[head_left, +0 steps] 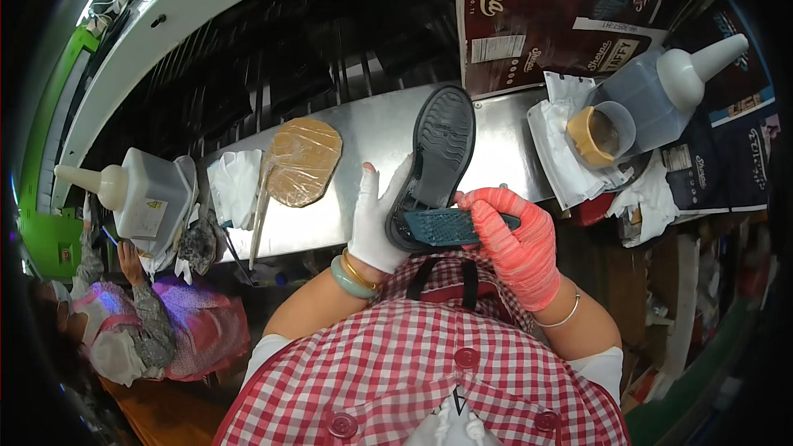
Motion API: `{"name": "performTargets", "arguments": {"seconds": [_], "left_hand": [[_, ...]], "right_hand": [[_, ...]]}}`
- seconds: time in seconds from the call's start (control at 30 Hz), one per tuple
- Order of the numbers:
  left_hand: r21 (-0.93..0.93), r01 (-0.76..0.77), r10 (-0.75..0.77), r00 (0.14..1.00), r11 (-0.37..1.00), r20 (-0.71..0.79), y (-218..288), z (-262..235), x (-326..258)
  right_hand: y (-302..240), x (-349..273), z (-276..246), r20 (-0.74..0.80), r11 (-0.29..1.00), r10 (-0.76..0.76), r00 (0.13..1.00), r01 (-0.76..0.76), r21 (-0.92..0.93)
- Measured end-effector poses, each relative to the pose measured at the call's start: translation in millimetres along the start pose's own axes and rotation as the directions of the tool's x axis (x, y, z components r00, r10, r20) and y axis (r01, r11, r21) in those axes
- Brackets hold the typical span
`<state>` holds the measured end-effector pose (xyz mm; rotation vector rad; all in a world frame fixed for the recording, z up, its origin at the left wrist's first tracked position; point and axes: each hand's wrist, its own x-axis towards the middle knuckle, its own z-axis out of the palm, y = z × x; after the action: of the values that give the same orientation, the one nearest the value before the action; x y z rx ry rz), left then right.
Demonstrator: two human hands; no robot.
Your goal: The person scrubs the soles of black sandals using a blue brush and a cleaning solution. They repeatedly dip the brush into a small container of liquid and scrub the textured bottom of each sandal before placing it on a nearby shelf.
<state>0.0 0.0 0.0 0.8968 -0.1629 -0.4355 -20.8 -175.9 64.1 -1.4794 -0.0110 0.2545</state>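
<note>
My left hand (376, 219), in a white glove, holds a dark grey shoe sole (436, 157) from underneath, tread side up, its toe pointing away over the metal ledge (363, 136). My right hand (516, 239), in a red-pink glove, grips a teal brush (446, 227) and presses it flat across the heel end of the sole. I wear a red checked apron, a green bangle and a gold one on the left wrist and a thin bracelet on the right.
A tan paddle-shaped board (301, 161) with a stick handle lies on the ledge beside white cloth (233, 186). Squeeze bottles stand at far left (136, 190) and far right (661, 91), with a small tan cup (591, 136). Brown cartons (562, 8) stand behind. Another person (140, 322) sits at lower left.
</note>
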Motion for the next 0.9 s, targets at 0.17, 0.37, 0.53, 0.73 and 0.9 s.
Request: {"name": "performTargets", "arguments": {"seconds": [0.17,0.37,0.53,0.73,0.9], "left_hand": [[-0.549,0.157,-0.189,0.982,0.821,-0.002,1.2,1.6,1.5],[-0.529,0.277,-0.298,0.953,0.802,0.047,0.7,-7.2,-0.7],[-0.450,0.379,-0.396,0.916,0.809,0.059,2.9,-7.7,-1.9],[-0.319,0.499,-0.495,0.863,0.806,0.100,13.5,-5.9,-2.6],[-0.221,0.604,-0.596,0.795,0.766,0.108,13.8,-18.2,-2.4]], "right_hand": [[-12.8,2.4,-6.1,0.099,0.995,0.043,0.994,-0.033,-0.093],[-33.8,9.9,-6.4,0.226,0.978,0.153,0.962,-0.115,-0.175],[-47.8,19.8,-4.0,0.311,0.953,0.242,0.919,-0.166,-0.252],[-48.1,33.4,3.0,0.401,0.939,0.281,0.872,-0.164,-0.302],[-51.3,40.4,13.6,0.402,0.911,0.344,0.849,-0.198,-0.361]]}}
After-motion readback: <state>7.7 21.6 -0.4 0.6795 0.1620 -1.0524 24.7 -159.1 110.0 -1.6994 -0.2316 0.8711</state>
